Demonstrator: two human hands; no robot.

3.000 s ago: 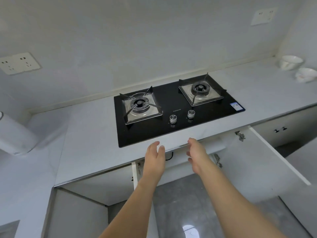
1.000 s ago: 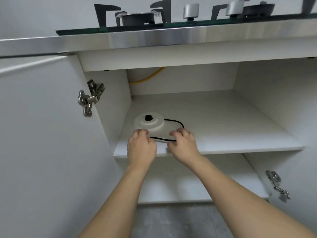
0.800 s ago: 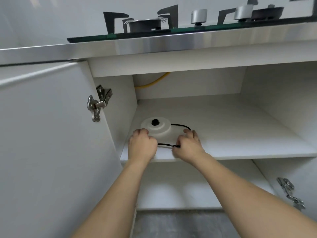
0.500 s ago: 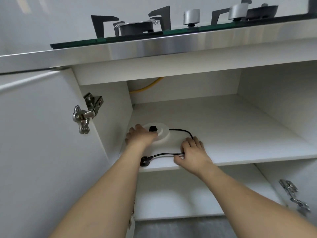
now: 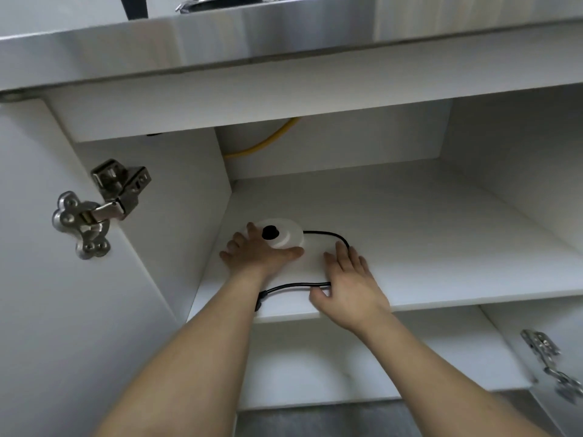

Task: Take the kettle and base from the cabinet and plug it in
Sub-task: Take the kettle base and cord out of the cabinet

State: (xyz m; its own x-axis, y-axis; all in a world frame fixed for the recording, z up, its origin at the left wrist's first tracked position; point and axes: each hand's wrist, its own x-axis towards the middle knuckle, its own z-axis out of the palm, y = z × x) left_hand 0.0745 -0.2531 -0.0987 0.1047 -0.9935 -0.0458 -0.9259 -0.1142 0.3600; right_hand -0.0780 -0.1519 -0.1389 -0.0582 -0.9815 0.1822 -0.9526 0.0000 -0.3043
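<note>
The round white kettle base [image 5: 285, 236] with its black centre connector lies at the left of the upper cabinet shelf [image 5: 441, 247]. My left hand [image 5: 257, 253] rests flat on its near left part, fingers spread and thumb along its front rim. The black cord [image 5: 328, 234] loops out from the base to the right and comes back along the shelf's front edge. My right hand [image 5: 345, 279] lies on that loop with fingers straight, and the cord passes under it by the thumb. The plug end [image 5: 259, 304] sits beside my left forearm. No kettle is in view.
The cabinet door [image 5: 47, 310] stands open at the left with a metal hinge [image 5: 94, 209]. A yellow hose [image 5: 262, 145] runs along the back wall. A lower shelf [image 5: 378, 367] lies beneath. The steel counter edge [image 5: 284, 33] overhangs above, and a second hinge [image 5: 549, 364] is at the lower right.
I have come closer to the shelf. My left hand has spread flat over the base, and my right hand has slid a little further in over the cord.
</note>
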